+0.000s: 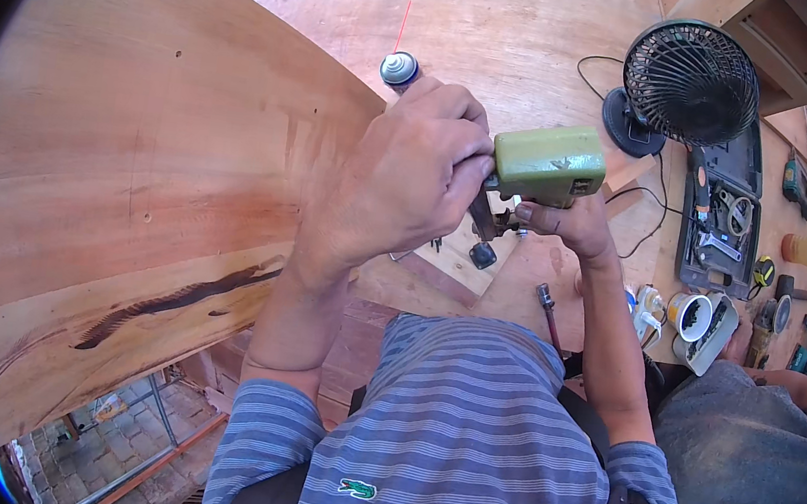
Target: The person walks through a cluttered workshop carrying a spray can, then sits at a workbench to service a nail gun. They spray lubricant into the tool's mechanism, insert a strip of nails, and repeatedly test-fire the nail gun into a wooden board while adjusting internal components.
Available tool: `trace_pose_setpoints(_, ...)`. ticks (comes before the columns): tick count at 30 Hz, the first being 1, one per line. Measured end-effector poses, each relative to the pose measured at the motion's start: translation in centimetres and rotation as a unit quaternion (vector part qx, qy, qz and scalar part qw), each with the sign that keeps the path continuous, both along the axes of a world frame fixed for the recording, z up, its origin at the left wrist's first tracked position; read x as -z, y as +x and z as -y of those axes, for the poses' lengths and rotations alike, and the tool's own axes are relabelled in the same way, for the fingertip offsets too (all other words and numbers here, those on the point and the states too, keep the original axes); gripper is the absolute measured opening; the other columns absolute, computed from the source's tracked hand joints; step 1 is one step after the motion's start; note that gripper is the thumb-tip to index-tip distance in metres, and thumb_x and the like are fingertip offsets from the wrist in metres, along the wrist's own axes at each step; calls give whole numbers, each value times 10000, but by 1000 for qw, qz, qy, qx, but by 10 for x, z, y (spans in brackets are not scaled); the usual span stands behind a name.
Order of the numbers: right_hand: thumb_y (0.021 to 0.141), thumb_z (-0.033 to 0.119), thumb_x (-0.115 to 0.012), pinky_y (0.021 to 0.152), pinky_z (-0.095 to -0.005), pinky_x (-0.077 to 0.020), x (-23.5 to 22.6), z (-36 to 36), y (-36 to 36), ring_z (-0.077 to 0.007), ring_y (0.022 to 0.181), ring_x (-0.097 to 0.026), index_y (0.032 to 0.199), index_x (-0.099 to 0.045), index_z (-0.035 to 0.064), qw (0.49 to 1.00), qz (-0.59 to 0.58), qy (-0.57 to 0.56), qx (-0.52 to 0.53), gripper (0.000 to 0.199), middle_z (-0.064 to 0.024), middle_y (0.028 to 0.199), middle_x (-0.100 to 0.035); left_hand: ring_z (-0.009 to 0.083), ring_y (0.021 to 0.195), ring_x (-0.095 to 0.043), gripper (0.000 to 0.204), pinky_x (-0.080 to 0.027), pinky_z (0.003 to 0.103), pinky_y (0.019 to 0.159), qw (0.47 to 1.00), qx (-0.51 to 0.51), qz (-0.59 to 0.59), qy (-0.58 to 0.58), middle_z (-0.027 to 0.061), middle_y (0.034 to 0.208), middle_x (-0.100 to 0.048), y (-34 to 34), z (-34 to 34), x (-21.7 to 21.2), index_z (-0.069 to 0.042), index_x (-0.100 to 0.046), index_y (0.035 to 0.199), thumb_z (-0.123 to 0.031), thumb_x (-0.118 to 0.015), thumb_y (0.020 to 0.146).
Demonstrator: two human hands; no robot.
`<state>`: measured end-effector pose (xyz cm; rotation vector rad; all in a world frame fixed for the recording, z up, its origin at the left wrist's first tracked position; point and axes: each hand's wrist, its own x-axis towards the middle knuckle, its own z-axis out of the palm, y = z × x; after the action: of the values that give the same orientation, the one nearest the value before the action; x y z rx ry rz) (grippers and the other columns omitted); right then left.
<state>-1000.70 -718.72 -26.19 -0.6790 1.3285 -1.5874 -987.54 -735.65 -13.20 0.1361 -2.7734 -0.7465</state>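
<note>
A green, box-shaped tool housing (pixel 549 163) with worn paint and a dark opening at its right end is held up above the bench. My right hand (pixel 578 228) grips it from below, thumb against the metal parts on its underside. My left hand (pixel 424 169) is closed at the housing's left end, its fingers pinched together; what lies between them is hidden. Beneath the hands, a small dark blocky piece (pixel 483 254) rests on the wood. Just beyond my left hand stands a spray can (pixel 399 69) with a thin red straw.
At left rises a large wooden panel (pixel 155 141). A black fan (pixel 691 81), an opened tool case (pixel 722 221), a drill (pixel 798 187), a white tub (pixel 690 315) and a dark-handled tool (pixel 549 312) occupy the bench. Another person (pixel 750 466) sits at right.
</note>
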Motion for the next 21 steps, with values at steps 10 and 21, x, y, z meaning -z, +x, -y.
trace_pose_setpoints(10,644,119,-822,715,-276,-521,8,-1,-1,-124,791,-628,1043,-685,13,999,-4,8,32,435,-55,889,-684,295,873,-583,116,-498,382,730,992,25,-106,-61,115,907,-600,-5,-5,13,16,-614,846,30,-690,760)
trace_pose_setpoints(21,672,111,-797,648,-260,-520,17,4,18,-128,736,-604,1006,-650,27,994,-43,-12,96,374,-40,886,-639,314,927,-573,78,-484,386,797,990,54,-128,-8,128,1034,-579,-4,11,21,12,-581,822,1,-655,799)
